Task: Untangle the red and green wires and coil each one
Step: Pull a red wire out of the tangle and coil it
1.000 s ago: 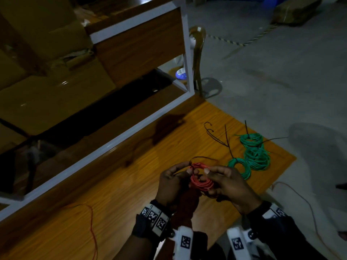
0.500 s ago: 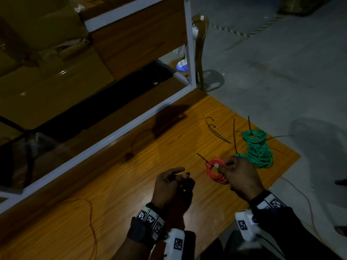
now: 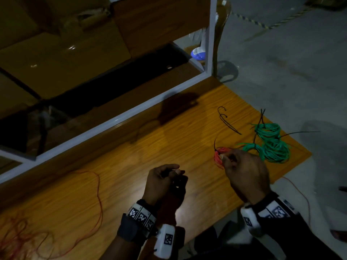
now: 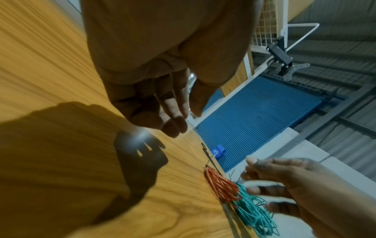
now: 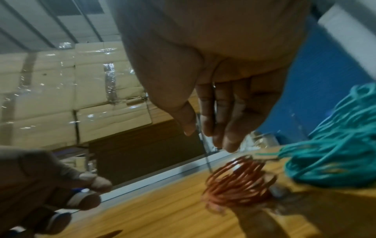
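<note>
A small red wire coil [image 3: 218,156] [image 4: 221,185] [image 5: 240,180], bound with a black tie, lies on the wooden table [image 3: 131,162] touching the green coils [image 3: 274,147] [image 4: 254,212] [image 5: 335,157]. My right hand [image 3: 224,158] [image 4: 252,177] [image 5: 203,130] hovers just over the red coil with fingers extended and spread; the tie's tail stands up near thumb and forefinger. My left hand [image 3: 176,171] [image 4: 183,119] hangs over the table's middle, fingers loosely curled, holding nothing.
Loose black ties [image 3: 228,122] lie behind the coils. A loose red wire [image 3: 97,196] runs across the table to a tangle [image 3: 18,237] at the lower left. A white-framed shelf [image 3: 112,121] borders the table's far side. The table's right edge is just past the green coils.
My left hand let go of the red coil and stayed back. My right hand carried the coil to the right and set it down against the green coils.
</note>
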